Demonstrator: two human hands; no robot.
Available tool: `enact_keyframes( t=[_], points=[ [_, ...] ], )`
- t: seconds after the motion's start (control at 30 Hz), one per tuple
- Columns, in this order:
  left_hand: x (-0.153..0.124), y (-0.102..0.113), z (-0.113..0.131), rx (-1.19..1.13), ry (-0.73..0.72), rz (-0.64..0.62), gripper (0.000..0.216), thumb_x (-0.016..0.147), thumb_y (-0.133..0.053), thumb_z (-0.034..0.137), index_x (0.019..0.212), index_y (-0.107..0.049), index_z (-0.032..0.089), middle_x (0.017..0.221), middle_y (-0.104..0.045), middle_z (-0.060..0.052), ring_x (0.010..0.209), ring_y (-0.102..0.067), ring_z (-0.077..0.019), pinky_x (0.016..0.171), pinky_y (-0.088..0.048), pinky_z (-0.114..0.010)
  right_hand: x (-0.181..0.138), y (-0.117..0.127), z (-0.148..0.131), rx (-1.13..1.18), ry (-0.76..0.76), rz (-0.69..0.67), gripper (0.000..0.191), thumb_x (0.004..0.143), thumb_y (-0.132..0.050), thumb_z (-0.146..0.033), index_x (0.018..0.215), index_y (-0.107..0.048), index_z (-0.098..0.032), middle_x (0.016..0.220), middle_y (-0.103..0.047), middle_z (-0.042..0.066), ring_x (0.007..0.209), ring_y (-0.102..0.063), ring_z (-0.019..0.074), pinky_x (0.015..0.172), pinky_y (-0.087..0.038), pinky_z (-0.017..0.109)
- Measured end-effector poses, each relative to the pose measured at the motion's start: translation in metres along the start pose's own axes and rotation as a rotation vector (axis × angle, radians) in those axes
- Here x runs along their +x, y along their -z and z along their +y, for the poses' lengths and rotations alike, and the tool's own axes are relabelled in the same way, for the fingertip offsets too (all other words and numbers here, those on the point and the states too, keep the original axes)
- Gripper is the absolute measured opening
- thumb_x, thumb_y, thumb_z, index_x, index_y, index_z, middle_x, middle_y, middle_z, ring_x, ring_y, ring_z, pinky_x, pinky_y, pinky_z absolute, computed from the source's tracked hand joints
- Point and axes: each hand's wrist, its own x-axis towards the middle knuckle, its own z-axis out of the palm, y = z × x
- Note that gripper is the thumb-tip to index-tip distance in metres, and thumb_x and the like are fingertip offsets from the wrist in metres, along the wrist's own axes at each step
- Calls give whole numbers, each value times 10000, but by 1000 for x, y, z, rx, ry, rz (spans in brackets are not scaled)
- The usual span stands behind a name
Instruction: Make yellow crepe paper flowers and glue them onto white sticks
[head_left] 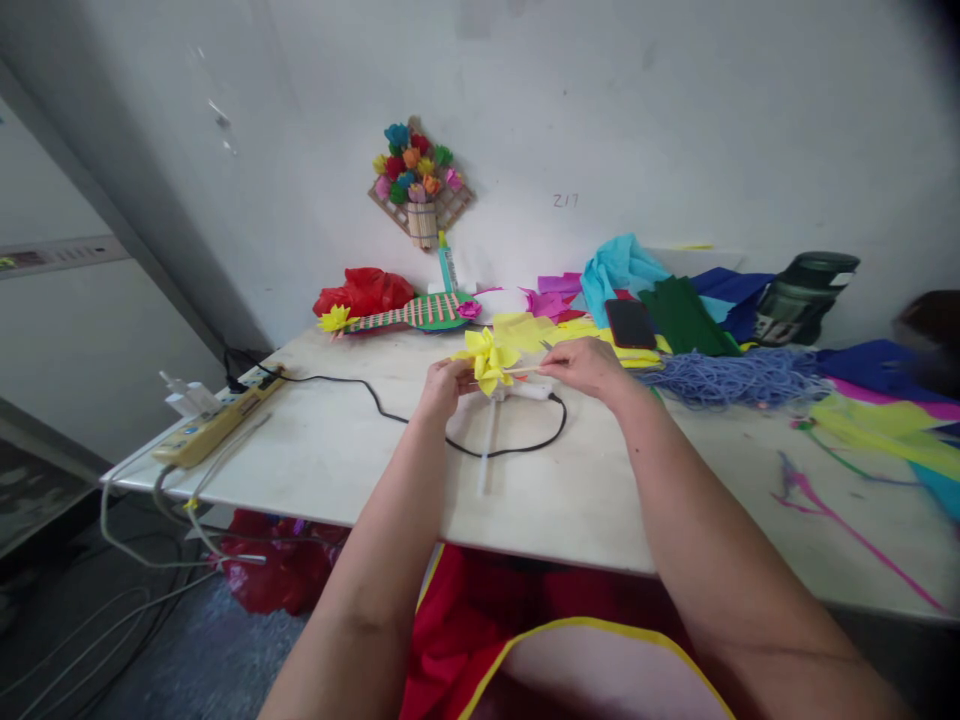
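A yellow paper flower (pixel 489 360) with pointed petals is in my left hand (pixel 448 385), its fingers closed at the flower's left side. My right hand (pixel 581 365) pinches a thin pale stick (pixel 523 370) whose left end reaches the flower's right edge. A small grey pointed tip shows by the right fingers; I cannot tell what it belongs to. Just below the hands lies a white glue gun (pixel 531 388), partly hidden by the flower. A translucent glue stick (pixel 487 450) extends from beneath the flower toward the table's front.
A black cord runs left to a power strip (pixel 214 420). Behind are a green paper instrument (pixel 435 312), a glue tube (pixel 448 265) and a red bag (pixel 366 292). To the right lie coloured paper (pixel 626 275), a phone (pixel 631 323), blue strings (pixel 735 380) and a dark bottle (pixel 802 298).
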Motion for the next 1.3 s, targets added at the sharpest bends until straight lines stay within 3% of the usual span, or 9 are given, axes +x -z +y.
enact_keyframes(
  t=[0.2, 0.5, 0.67, 0.9, 1.3],
  points=[
    [1, 1, -2, 3, -14, -8, 259, 562, -626, 240, 756, -596, 71, 672, -651, -82, 605, -615, -190, 589, -502, -339, -1, -1, -5, 31, 51, -60, 281, 739, -562, -365, 992, -658, -292, 759, -682, -24, 719, -597, 131, 605, -378, 220],
    [-2, -2, -1, 6, 5, -11, 244, 564, -608, 225, 754, -597, 72, 675, -652, -86, 605, -620, -199, 592, -499, -340, -2, -5, -14, -37, 189, -114, 345, 803, -483, -328, 1137, -567, -319, 973, -671, -13, 823, -599, 164, 669, -401, 251],
    [-2, -2, -1, 25, 11, -18, 256, 569, -605, 238, 766, -596, 75, 672, -651, -80, 616, -620, -197, 583, -499, -331, -1, -8, -18, -72, 226, -151, 369, 822, -440, -277, 1171, -529, -361, 1124, -613, -40, 932, -584, 180, 709, -413, 263],
    [-3, -3, 0, 27, 11, -28, 234, 575, -605, 236, 745, -585, 76, 639, -638, -72, 583, -609, -178, 576, -498, -321, -1, -10, -22, -135, 256, -189, 386, 845, -380, -279, 1199, -493, -384, 1102, -624, -33, 923, -591, 182, 708, -421, 269],
    [-3, -2, -1, 51, 24, -23, 218, 577, -605, 245, 735, -578, 97, 609, -624, -53, 542, -595, -172, 525, -483, -304, -1, -12, -24, -121, 249, -198, 463, 799, -459, -219, 1217, -452, -417, 1162, -585, -62, 986, -581, 177, 780, -437, 286]
  ],
)
